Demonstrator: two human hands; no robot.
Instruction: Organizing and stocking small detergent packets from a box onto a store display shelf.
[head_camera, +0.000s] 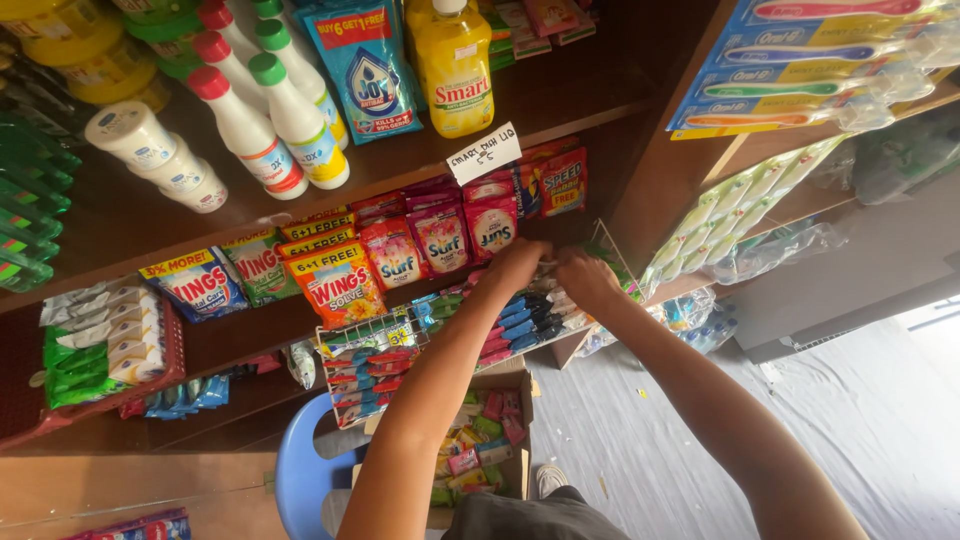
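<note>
Left hand (517, 264) and right hand (585, 277) met at the wire rack (372, 335) of sachets (520, 320). Grip of either hand could not be determined.

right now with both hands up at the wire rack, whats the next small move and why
Probably press the packet down into the wire rack. Both the left hand and right hand meet at the rack's far end above the rows of small sachets, so something seems half-placed; what they pinch is too hidden to tell.

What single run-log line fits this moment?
left hand: in white wire rack | right hand: beside it | grasp: unclear | open cardboard box: below
</note>
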